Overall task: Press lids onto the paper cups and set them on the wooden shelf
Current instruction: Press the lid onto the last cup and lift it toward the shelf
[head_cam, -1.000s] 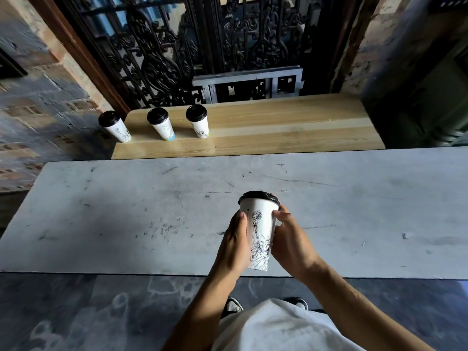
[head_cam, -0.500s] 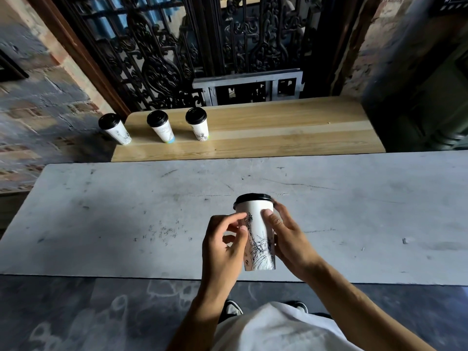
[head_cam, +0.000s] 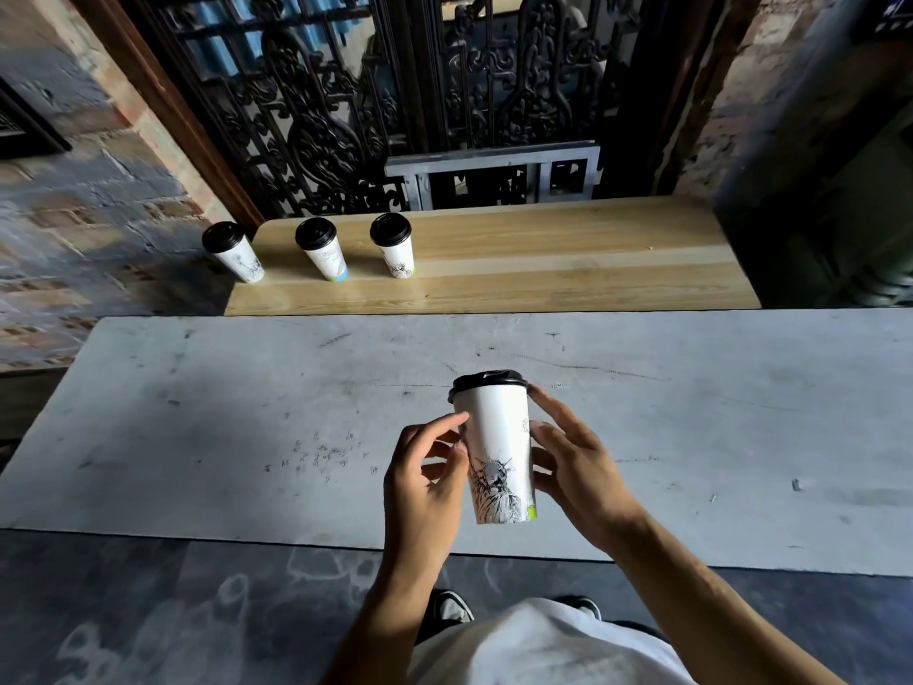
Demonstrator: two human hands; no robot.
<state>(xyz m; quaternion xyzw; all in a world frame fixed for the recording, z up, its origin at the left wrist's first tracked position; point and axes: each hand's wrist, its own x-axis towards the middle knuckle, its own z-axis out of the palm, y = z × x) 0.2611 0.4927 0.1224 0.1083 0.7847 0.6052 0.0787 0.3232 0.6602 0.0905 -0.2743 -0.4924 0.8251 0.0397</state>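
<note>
Head view, nearest first: pale shirt hem and shoe tips at bottom edge, forearms reaching up from it. Left hand (head_cam: 425, 479) loosely curled on cup (head_cam: 496, 449), fingertips touching its left wall, thumb tip up near the rim. Right hand (head_cam: 575, 467) on the other side, fingers spread fairly wide, lightly against the right wall — more steadying than clamping. Cup upright with a slight lean, over the near part of the grey counter (head_cam: 247, 437); cannot tell whether its base rests there or hangs just clear. Black lid (head_cam: 489, 380) already on, apparently seated all round, though the far edge is hidden.

Handling, as a judgement: thin paper wall, light, easily dented by a hard squeeze; lid rim the stiffest part, base ring next. Best hold at mid-wall with a gentle wrap of one hand, or just under the lid; no pinching near the seam. Contents unknown — safest kept level.

Beyond the counter, wooden shelf (head_cam: 543, 269) with three lidded cups (head_cam: 323, 249) in a row at its left end, the leftmost at the very corner. Bare wood to the right of them for this one. Behind, dark ornate ironwork.
</note>
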